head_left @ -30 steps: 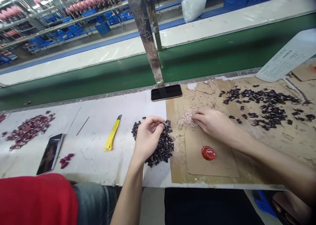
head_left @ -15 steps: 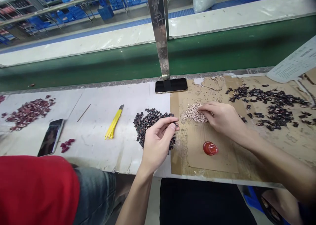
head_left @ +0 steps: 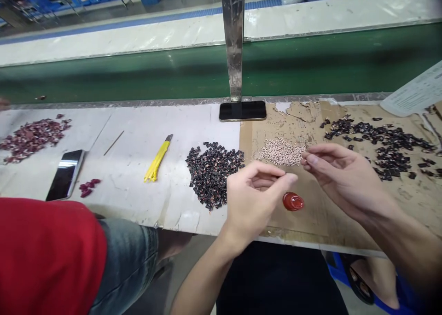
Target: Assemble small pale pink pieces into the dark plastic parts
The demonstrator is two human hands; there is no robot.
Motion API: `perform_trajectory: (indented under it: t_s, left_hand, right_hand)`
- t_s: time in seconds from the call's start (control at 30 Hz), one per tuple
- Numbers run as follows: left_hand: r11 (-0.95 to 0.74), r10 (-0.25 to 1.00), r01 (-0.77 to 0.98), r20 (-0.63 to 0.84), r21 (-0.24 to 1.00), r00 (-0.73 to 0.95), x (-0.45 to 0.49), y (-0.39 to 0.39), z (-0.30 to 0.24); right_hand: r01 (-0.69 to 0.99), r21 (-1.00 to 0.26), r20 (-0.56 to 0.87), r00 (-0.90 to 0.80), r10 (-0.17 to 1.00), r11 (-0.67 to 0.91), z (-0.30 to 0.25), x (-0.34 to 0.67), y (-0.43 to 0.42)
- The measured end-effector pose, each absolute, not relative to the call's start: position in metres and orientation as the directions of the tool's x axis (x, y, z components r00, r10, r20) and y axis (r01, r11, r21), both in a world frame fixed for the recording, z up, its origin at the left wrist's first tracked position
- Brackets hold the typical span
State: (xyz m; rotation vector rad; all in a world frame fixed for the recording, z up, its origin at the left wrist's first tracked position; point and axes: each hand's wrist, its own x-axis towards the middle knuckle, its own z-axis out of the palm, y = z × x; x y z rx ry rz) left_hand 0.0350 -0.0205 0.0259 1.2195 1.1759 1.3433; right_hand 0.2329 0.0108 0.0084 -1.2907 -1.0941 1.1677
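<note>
My left hand [head_left: 253, 197] is closed in a pinch above the front of the cardboard, with a trace of a small black piece [head_left: 286, 173] at its fingertips. Thumb and forefinger of my right hand [head_left: 340, 174] are pressed together too; whatever they hold is too small to make out. Just left of those fingertips lies a heap of tiny pale pink grains [head_left: 281, 152]. A round red glossy container [head_left: 293, 201] sits on the cardboard between and below both hands. Beside my left hand is a pile of small black pieces [head_left: 212, 172], partly covered by it.
More black pieces [head_left: 392, 154] are scattered on the right. A phone [head_left: 243, 110] lies at the metal post's foot [head_left: 235, 75]. Leftward are a yellow utility knife [head_left: 158, 160], a thin stick [head_left: 113, 142], another phone [head_left: 65, 174] and dark red pieces [head_left: 36, 137]. A person in red [head_left: 51, 250] sits at left.
My left hand has moved right, from the black pile to over the cardboard. My right hand has drawn back rightward from the pale grains. The camera view has shifted slightly.
</note>
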Motion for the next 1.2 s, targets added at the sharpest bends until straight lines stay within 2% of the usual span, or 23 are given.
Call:
perform_trajectory:
  t_s: [0.07, 0.13, 0.2, 0.3, 0.37, 0.43, 0.63, 0.83, 1.03, 1.2]
  left_hand:
    - [-0.247, 0.968, 0.077, 0.249, 0.966, -0.017, 0.043, -0.023, 0.023]
    - [-0.396, 0.917, 0.210, 0.397, 0.894, 0.037, 0.046, -0.024, 0.019]
    - [-0.490, 0.868, 0.293, 0.492, 0.821, 0.072, 0.046, -0.025, 0.016]
    - [-0.536, 0.840, 0.336, 0.529, 0.774, 0.123, 0.044, -0.026, 0.011]
    - [-0.532, 0.845, 0.341, 0.514, 0.775, 0.151, 0.042, -0.027, 0.010]
    - [-0.494, 0.869, 0.311, 0.472, 0.812, 0.149, 0.042, -0.028, 0.011]
    - [-0.237, 0.959, 0.134, 0.210, 0.962, 0.190, 0.040, -0.033, 0.018]
    - [-0.155, 0.964, 0.092, 0.131, 0.984, 0.231, 0.036, -0.040, 0.019]
    - [0.005, 0.958, -0.003, -0.004, 1.000, 0.287, 0.031, -0.043, 0.018]
    - [0.114, 0.927, -0.037, -0.093, 0.993, 0.364, 0.026, -0.043, 0.018]
  right_hand:
    - [-0.124, -0.989, -0.097, 0.089, 0.991, -0.085, 0.014, 0.227, -0.001]
    - [-0.150, -0.986, -0.088, 0.073, 0.993, -0.077, 0.017, 0.222, -0.010]
    - [-0.099, -0.995, -0.038, 0.068, 0.997, -0.031, 0.018, 0.220, -0.016]
    - [0.107, -0.991, 0.092, 0.111, 0.989, 0.081, 0.021, 0.218, -0.024]
    - [0.247, -0.960, 0.173, 0.138, 0.975, 0.135, 0.024, 0.217, -0.028]
    - [0.316, -0.938, 0.197, 0.141, 0.970, 0.144, 0.027, 0.217, -0.032]
    - [0.212, -0.972, 0.103, 0.000, 0.995, 0.101, 0.026, 0.223, -0.039]
    - [0.207, -0.968, 0.131, -0.073, 0.989, 0.143, 0.029, 0.224, -0.044]
    - [0.310, -0.924, 0.177, -0.168, 0.970, 0.222, 0.034, 0.228, -0.050]
    - [0.471, -0.797, 0.278, -0.269, 0.922, 0.378, 0.035, 0.230, -0.056]
